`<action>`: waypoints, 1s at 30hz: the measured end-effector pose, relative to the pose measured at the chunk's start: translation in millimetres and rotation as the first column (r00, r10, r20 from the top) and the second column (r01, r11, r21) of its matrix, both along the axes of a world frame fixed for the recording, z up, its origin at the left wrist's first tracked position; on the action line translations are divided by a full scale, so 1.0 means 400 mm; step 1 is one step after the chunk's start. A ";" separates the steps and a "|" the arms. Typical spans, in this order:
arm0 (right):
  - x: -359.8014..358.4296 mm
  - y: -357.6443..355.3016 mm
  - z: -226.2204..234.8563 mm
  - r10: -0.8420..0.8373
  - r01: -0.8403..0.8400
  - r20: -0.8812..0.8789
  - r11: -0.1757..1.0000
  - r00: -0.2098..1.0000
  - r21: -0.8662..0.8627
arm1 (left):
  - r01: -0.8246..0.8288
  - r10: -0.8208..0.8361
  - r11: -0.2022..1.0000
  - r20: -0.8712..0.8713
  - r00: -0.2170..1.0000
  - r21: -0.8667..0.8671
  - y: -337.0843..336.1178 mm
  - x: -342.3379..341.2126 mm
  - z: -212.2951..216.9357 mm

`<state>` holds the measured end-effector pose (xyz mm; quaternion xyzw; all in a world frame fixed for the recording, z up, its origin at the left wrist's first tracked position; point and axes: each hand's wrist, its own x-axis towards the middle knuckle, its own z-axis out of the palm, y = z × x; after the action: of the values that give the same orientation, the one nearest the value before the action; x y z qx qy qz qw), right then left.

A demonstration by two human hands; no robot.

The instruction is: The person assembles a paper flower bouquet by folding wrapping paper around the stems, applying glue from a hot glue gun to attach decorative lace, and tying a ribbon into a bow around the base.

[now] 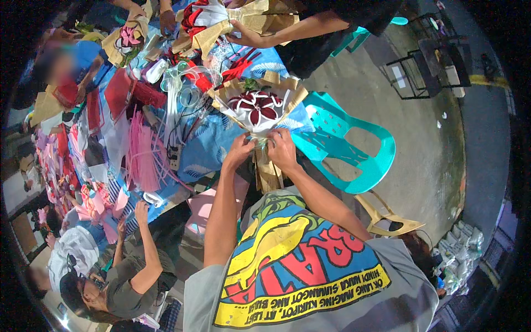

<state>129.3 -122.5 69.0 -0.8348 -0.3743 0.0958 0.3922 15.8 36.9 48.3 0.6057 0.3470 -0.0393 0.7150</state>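
In front of me, upright over the table edge, is a bouquet [260, 106] of dark maroon flowers outlined in white. White paper and brown kraft paper [290, 99] fan out around the blooms, with some green behind them. My left hand [240, 150] is closed at the left side of the gathered neck, fingertips pinching the wrap. From the right, my right hand [282, 148] grips the same neck, fingers bent over it. Between and below both hands hangs the brown paper tail [268, 174]. Whatever lies under my fingertips is too small to make out.
Pink fuzzy stems [142, 152] and clear round lids [191, 83] crowd the blue-clothed table [207, 155] leftward. A teal plastic chair [354, 141] stands close on the right, a beige stool [387, 216] nearer. Across the table, a co-worker's hand [246, 34] holds another bouquet; another person [130, 282] works lower left.
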 end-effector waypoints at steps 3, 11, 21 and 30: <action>0.000 0.005 0.003 -0.004 0.004 -0.003 1.000 1.000 0.001 | -0.028 0.038 0.954 -0.029 0.999 0.298 -0.006 -0.021 0.004; -0.006 0.001 0.001 -0.018 0.017 0.023 1.000 1.000 0.013 | 0.026 -0.038 0.853 0.011 0.999 0.522 -0.034 -0.031 0.039; -0.009 0.014 0.012 0.002 -0.002 0.051 1.000 0.999 -0.011 | -0.143 0.141 0.948 0.026 0.990 0.284 -0.004 -0.015 0.038; -0.007 0.014 0.018 0.009 -0.006 0.084 0.999 0.996 -0.037 | -0.310 0.301 0.905 0.078 0.951 0.291 -0.026 -0.004 -0.005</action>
<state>126.6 -116.9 76.3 -0.8438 -0.3917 0.0688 0.3603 14.3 26.5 46.5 0.6457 0.4281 0.1356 0.6175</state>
